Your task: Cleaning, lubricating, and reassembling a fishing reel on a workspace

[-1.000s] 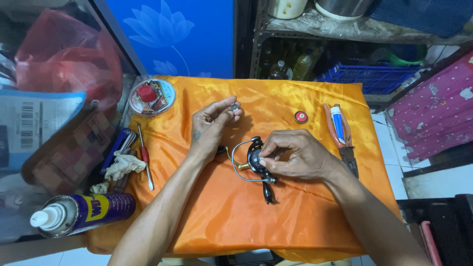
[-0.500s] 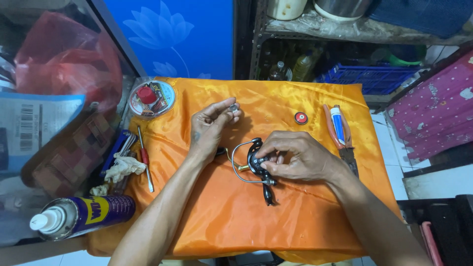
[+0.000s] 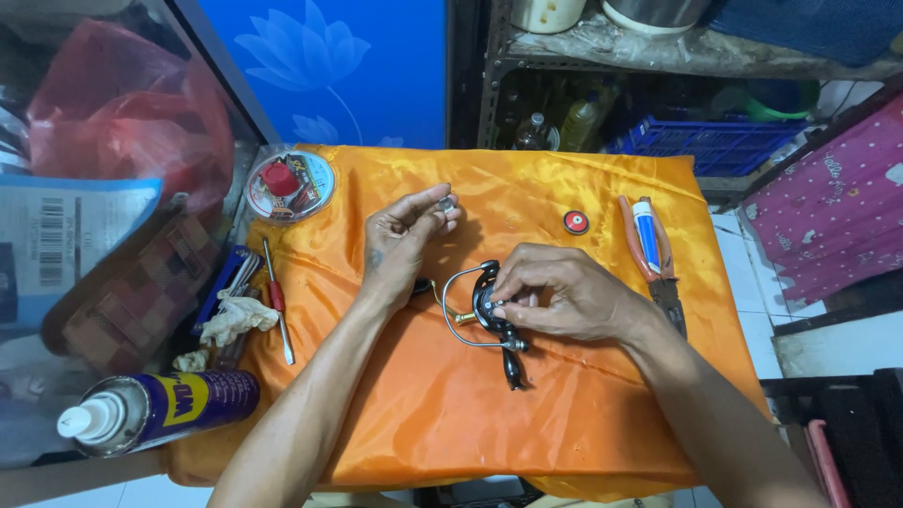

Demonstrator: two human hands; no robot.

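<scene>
Left hand (image 3: 400,246) is raised at centre frame, wrist bent, forearm entering from the lower left; its thumb and fingertips are pinched together on one small silver part (image 3: 446,202) — too small to identify with certainty, possibly a nut or cap. Right hand (image 3: 564,299) lies palm down just right of centre, forearm running to the lower right corner; its fingers are closed on the body of one black fishing reel (image 3: 487,315), which rests on the orange cloth (image 3: 423,423) with its wire bail toward the left and its handle pointing down the frame.

Count of other items: one red round cap (image 3: 576,222) on the cloth above the right hand; one pair of orange-handled pliers (image 3: 663,273) at right; one round line spool (image 3: 290,185) at upper left; one red-handled screwdriver (image 3: 277,301) at left; one spray can (image 3: 155,411) at lower left.
</scene>
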